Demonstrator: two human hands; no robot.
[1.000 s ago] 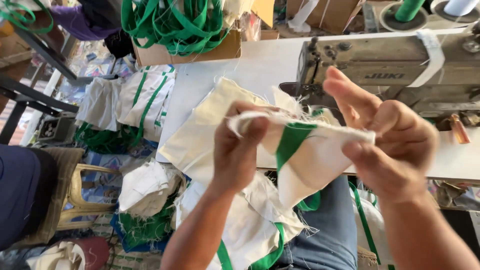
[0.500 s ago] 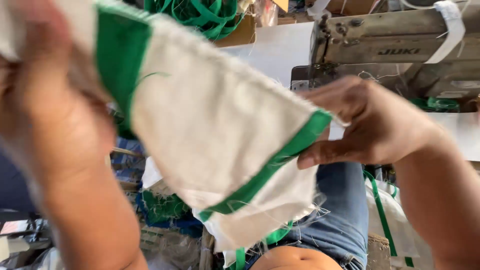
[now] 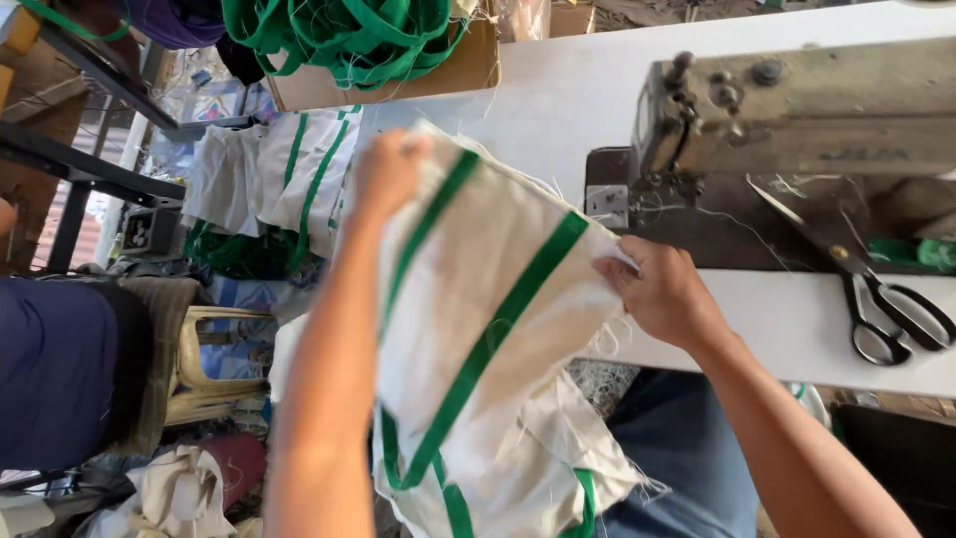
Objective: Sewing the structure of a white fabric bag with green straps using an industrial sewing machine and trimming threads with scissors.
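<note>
- Cardboard box [image 3: 438, 75] is sitting at the far edge of the white table [image 3: 568, 95], holding a tangled heap of green straps [image 3: 339, 35]; box is cut off by the top edge, so depth can't be told.
- Cloth bag [image 3: 488, 329], off-white coarse fabric w/ green strap bands running across it, is being held up in the air betw. both hands, in front of the table edge & above the person's lap; loose threads are hanging off its frayed edges.
- Left hand [image 3: 390, 171] is gripping the bag's upper corner, closed on the fabric; fingers are mostly hidden behind the cloth.
- Right hand [image 3: 665, 294] is pinching the bag's right edge, fingers closed on it, near the sewing machine [image 3: 797, 120].
- Machine is beige metal, worn & boxy, its right side running out of frame; needle area is hard to make out.
- Black-handled scissors [image 3: 886, 309] are lying on the table to the right of the right hand, blades reaching under the machine arm.
- More cloth pieces [image 3: 558, 468] of the same fabric are lying on the lap, partly covered by the held bag.
- Stack of similar bags [image 3: 289, 169] is hanging/lying left of the table; its support isn't visible.
- Another person in dark blue [image 3: 55, 379] is sitting at far left on a plastic chair [image 3: 214, 364], cut off by the frame.
</note>
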